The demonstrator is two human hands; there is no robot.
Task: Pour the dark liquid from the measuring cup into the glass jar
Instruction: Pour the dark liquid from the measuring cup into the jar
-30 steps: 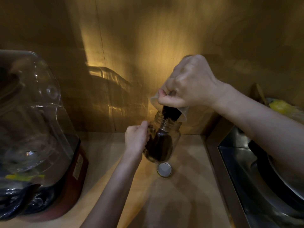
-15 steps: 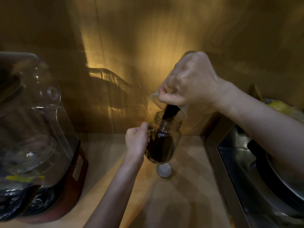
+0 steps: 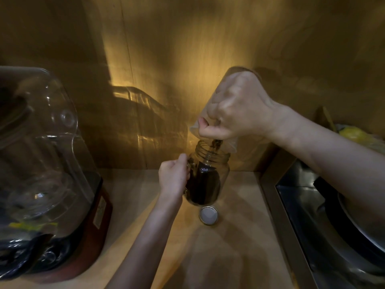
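Observation:
A clear glass jar (image 3: 223,174) stands on the wooden counter at centre, tilted slightly, about two thirds full of dark liquid. My left hand (image 3: 174,177) grips its left side. My right hand (image 3: 235,109) holds a clear plastic measuring cup (image 3: 230,143) upended steeply above the jar's mouth. A thin dark stream runs from the cup's rim into the jar. Most of the cup is hidden behind my right hand.
The jar's metal lid (image 3: 208,215) lies flat on the counter just in front of the jar. A large blender with a clear cover and red base (image 3: 52,184) fills the left side. A steel sink with a dark pan (image 3: 333,215) is at right, below my right forearm.
The measuring cup has tipped up steeper and my right hand rose slightly. The dark stream has thinned, and the liquid in the jar stands higher.

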